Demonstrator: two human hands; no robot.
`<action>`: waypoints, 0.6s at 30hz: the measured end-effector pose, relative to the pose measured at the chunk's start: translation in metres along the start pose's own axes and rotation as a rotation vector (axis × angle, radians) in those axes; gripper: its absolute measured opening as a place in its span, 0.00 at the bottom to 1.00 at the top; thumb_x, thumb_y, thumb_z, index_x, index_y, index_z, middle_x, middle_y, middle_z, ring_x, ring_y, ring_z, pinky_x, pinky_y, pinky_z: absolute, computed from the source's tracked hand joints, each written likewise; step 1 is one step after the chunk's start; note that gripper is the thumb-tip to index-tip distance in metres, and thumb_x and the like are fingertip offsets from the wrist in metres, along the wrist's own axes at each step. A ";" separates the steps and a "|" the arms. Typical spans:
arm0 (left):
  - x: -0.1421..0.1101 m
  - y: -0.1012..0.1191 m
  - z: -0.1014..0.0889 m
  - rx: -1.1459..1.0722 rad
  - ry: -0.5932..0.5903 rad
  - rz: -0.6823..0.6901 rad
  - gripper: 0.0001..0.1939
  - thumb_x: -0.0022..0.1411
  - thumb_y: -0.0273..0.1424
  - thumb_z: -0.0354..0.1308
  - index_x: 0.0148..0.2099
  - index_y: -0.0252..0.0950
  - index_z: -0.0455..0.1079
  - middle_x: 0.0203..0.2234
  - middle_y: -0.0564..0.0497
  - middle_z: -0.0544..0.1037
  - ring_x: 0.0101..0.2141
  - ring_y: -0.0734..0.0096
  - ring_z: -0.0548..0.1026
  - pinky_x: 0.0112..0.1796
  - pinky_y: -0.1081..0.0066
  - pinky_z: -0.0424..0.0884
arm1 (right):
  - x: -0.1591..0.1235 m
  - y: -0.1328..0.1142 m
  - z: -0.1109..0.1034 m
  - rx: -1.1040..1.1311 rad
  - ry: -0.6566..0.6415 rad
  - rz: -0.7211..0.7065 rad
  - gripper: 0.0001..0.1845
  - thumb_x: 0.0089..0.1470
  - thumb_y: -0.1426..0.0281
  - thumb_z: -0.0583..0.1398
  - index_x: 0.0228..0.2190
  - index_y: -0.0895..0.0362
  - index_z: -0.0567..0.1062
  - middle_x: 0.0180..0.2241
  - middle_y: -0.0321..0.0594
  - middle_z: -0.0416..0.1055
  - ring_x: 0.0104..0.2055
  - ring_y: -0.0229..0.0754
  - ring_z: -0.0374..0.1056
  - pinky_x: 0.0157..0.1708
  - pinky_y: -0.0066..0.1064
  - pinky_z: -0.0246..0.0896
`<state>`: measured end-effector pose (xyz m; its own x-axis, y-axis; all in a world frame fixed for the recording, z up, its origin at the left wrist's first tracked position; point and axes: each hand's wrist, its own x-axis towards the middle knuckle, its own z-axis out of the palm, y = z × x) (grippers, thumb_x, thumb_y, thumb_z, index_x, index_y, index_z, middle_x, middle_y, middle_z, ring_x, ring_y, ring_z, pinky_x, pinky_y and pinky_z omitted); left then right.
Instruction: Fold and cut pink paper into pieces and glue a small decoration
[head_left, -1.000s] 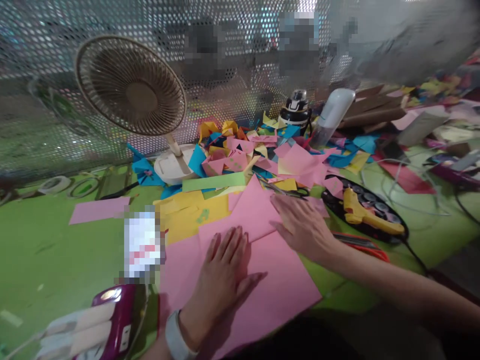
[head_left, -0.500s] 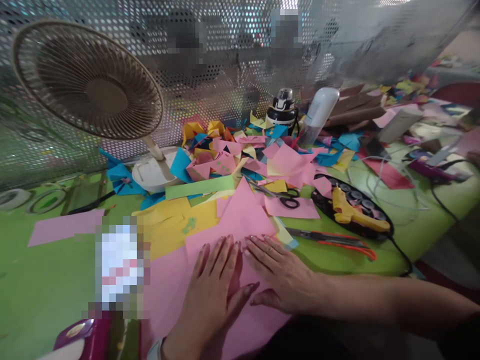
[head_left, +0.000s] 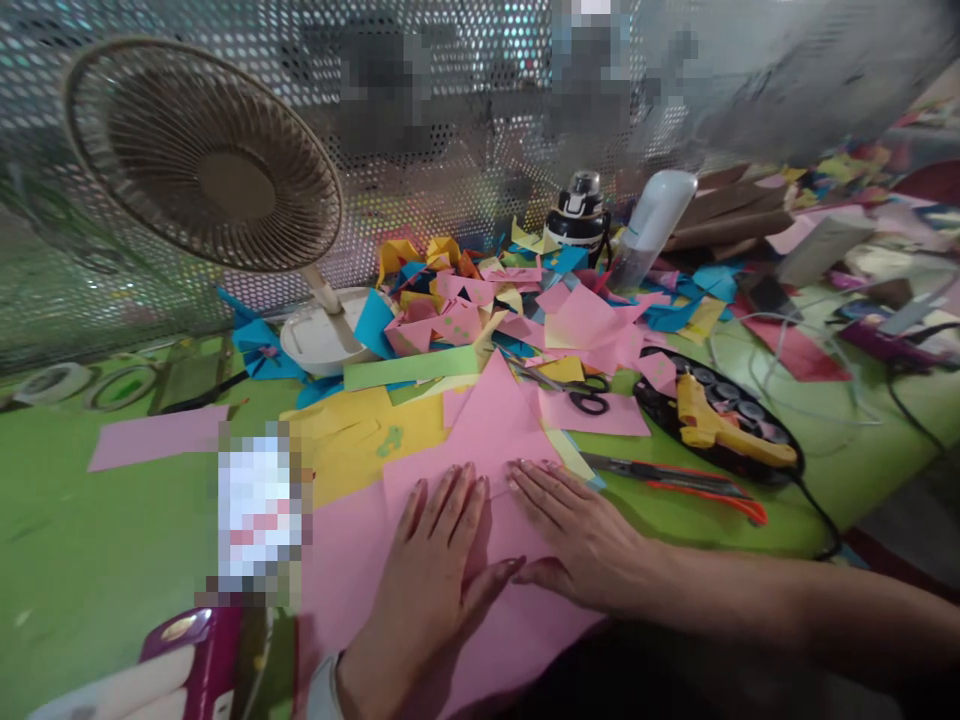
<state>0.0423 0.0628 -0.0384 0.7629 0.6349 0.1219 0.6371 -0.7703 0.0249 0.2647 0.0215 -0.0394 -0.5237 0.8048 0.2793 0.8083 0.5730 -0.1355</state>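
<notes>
Both of my hands lie palm down on a folded sheet of pink paper [head_left: 501, 420] with a pointed top. My left hand [head_left: 442, 545] has its fingers stretched and a little spread on the sheet's left half. My right hand [head_left: 574, 530] is flat on the right half, fingers extended toward the upper left. The thumbs come close together at the lower middle. Beneath lies a larger pink sheet [head_left: 345, 560]. Yellow paper [head_left: 352, 425] sits to the upper left, and a cutter knife [head_left: 675, 478] with an orange edge lies right of my right hand.
Scissors [head_left: 589, 395] lie behind the sheet. A yellow glue gun [head_left: 720, 425] rests on a black tray [head_left: 787, 470]. Paper scraps [head_left: 592, 320] are heaped along the mesh wall, near a fan [head_left: 236, 185] and a bottle [head_left: 576, 215]. A purple case [head_left: 214, 650] is at lower left.
The whole view has shifted slightly, so things appear farther right. My hands stay flat on the pink paper in nearly the same pose.
</notes>
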 end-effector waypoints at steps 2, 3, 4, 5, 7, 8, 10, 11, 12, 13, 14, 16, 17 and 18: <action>0.001 0.000 -0.002 -0.012 -0.012 -0.001 0.37 0.64 0.52 0.43 0.66 0.33 0.48 0.64 0.42 0.51 0.62 0.53 0.50 0.59 0.52 0.46 | -0.001 0.001 -0.001 -0.016 -0.011 0.021 0.37 0.57 0.54 0.54 0.57 0.71 0.61 0.59 0.58 0.57 0.62 0.55 0.51 0.59 0.48 0.52; 0.001 0.001 -0.004 -0.019 -0.019 -0.005 0.37 0.64 0.52 0.42 0.66 0.32 0.48 0.64 0.42 0.51 0.62 0.54 0.50 0.59 0.52 0.46 | -0.002 0.001 -0.002 -0.024 -0.019 0.024 0.37 0.57 0.54 0.54 0.57 0.71 0.60 0.59 0.58 0.57 0.62 0.55 0.51 0.59 0.48 0.52; 0.001 0.003 -0.006 -0.027 -0.024 -0.013 0.37 0.64 0.52 0.42 0.66 0.32 0.47 0.64 0.42 0.50 0.62 0.54 0.49 0.59 0.52 0.45 | -0.003 0.001 -0.002 -0.034 -0.026 0.019 0.38 0.57 0.54 0.54 0.57 0.71 0.60 0.59 0.59 0.56 0.62 0.55 0.51 0.58 0.48 0.53; 0.001 0.005 -0.008 -0.036 -0.022 -0.020 0.37 0.64 0.52 0.41 0.66 0.32 0.47 0.64 0.42 0.50 0.63 0.54 0.49 0.59 0.52 0.45 | -0.004 0.002 -0.002 -0.045 -0.031 0.007 0.38 0.57 0.54 0.54 0.57 0.71 0.59 0.59 0.59 0.55 0.62 0.55 0.50 0.58 0.48 0.53; 0.001 0.011 -0.013 -0.055 -0.014 -0.032 0.38 0.65 0.51 0.40 0.66 0.30 0.45 0.64 0.42 0.49 0.63 0.55 0.46 0.60 0.52 0.43 | -0.006 0.003 -0.001 -0.067 -0.035 -0.016 0.39 0.57 0.53 0.53 0.58 0.71 0.58 0.60 0.60 0.53 0.63 0.56 0.49 0.58 0.49 0.53; 0.001 0.015 -0.015 -0.067 -0.009 -0.015 0.37 0.65 0.51 0.40 0.66 0.30 0.45 0.64 0.43 0.48 0.63 0.57 0.45 0.60 0.53 0.42 | -0.007 0.003 -0.001 -0.074 -0.033 -0.029 0.40 0.57 0.53 0.53 0.59 0.71 0.57 0.60 0.60 0.53 0.63 0.56 0.49 0.58 0.49 0.53; 0.001 0.022 -0.017 -0.099 -0.019 0.034 0.31 0.68 0.44 0.37 0.66 0.30 0.46 0.65 0.45 0.48 0.64 0.62 0.42 0.61 0.56 0.39 | -0.008 0.004 0.001 -0.080 -0.036 -0.050 0.41 0.57 0.52 0.52 0.60 0.71 0.54 0.61 0.59 0.52 0.63 0.56 0.48 0.58 0.50 0.53; 0.000 0.026 -0.018 -0.115 -0.023 0.042 0.29 0.69 0.41 0.36 0.66 0.30 0.46 0.65 0.45 0.48 0.64 0.64 0.42 0.61 0.57 0.38 | -0.009 0.004 0.001 -0.083 -0.038 -0.058 0.42 0.56 0.51 0.52 0.60 0.70 0.53 0.61 0.59 0.52 0.63 0.56 0.49 0.58 0.50 0.53; 0.000 0.029 -0.017 -0.130 -0.035 0.036 0.29 0.70 0.41 0.35 0.66 0.29 0.46 0.65 0.45 0.48 0.64 0.64 0.42 0.61 0.57 0.37 | -0.009 0.004 0.001 -0.085 -0.041 -0.064 0.43 0.56 0.51 0.52 0.61 0.69 0.52 0.61 0.59 0.51 0.63 0.56 0.49 0.58 0.50 0.53; 0.000 0.031 -0.017 -0.145 -0.047 0.024 0.29 0.70 0.41 0.35 0.66 0.28 0.45 0.65 0.44 0.48 0.64 0.64 0.42 0.61 0.57 0.37 | -0.010 0.004 0.001 -0.088 -0.043 -0.068 0.43 0.56 0.51 0.52 0.61 0.69 0.52 0.61 0.58 0.51 0.62 0.56 0.49 0.57 0.50 0.53; -0.001 0.032 -0.017 -0.160 -0.057 0.009 0.30 0.69 0.41 0.35 0.66 0.28 0.45 0.64 0.44 0.49 0.64 0.63 0.42 0.61 0.57 0.38 | -0.010 0.004 0.001 -0.090 -0.041 -0.069 0.43 0.56 0.51 0.52 0.61 0.68 0.51 0.61 0.58 0.51 0.62 0.57 0.50 0.57 0.51 0.53; -0.001 0.033 -0.017 -0.188 -0.070 -0.011 0.31 0.69 0.43 0.35 0.66 0.28 0.44 0.64 0.43 0.50 0.64 0.62 0.44 0.61 0.58 0.39 | -0.010 0.004 0.001 -0.089 -0.033 -0.072 0.42 0.56 0.51 0.53 0.62 0.66 0.51 0.61 0.57 0.52 0.61 0.57 0.52 0.57 0.50 0.54; -0.002 0.033 -0.016 -0.200 -0.071 -0.014 0.32 0.69 0.44 0.35 0.66 0.29 0.43 0.64 0.43 0.50 0.63 0.62 0.45 0.61 0.58 0.39 | -0.011 0.004 0.001 -0.089 -0.027 -0.075 0.42 0.56 0.52 0.53 0.62 0.66 0.51 0.61 0.57 0.52 0.61 0.57 0.53 0.57 0.50 0.54; -0.003 0.032 -0.016 -0.209 -0.069 -0.016 0.32 0.69 0.44 0.35 0.66 0.29 0.43 0.64 0.43 0.51 0.63 0.62 0.46 0.61 0.59 0.40 | -0.011 0.004 0.001 -0.090 -0.022 -0.079 0.42 0.56 0.52 0.53 0.62 0.66 0.50 0.61 0.57 0.52 0.61 0.57 0.53 0.57 0.50 0.54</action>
<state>0.0593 0.0352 -0.0217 0.7629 0.6445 0.0518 0.6185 -0.7507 0.2323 0.2734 0.0150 -0.0444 -0.5914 0.7616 0.2649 0.7848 0.6191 -0.0279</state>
